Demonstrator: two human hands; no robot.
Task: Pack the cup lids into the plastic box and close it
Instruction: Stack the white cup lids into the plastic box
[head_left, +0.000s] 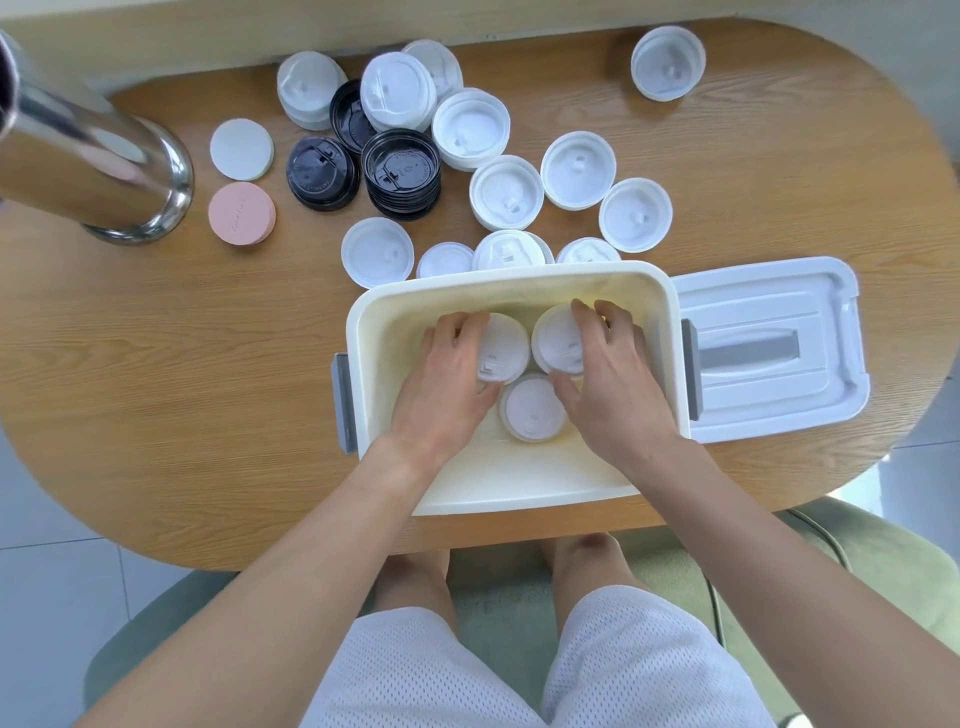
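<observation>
Far left: a polished steel cylinder (98, 156) stands on the oval wooden table (156, 395). Just to its right lie two flat discs, a white disc (241, 149) above a pink disc (242, 213).

Centre rear: loose cup lids are scattered and stacked. The black lids (401, 174) form a short stack with two more black ones beside it; the white lids (506, 193) spread around them toward the right, several touching or overlapping, and a row of them lies just behind the box's far wall. One single white lid (668, 63) sits well apart at the table's far right.

Centre front: the open cream plastic box (519, 283), with grey latches on its short sides, rests near the table's front edge. Inside, three stacks of white lids lie close together. The left hand (441, 384) is curled over the left stack (504, 348), fingers on its far rim and thumb at its near side. The right hand (610, 379) likewise grips the right stack (556, 338), fingers arched over the top and thumb on the near edge. The third stack (532, 410) lies between the two thumbs, nearer the person; whether either thumb touches it cannot be told.

Right: the box lid (769, 353), white with a grey handle, lies flat on the table just beside the box.
</observation>
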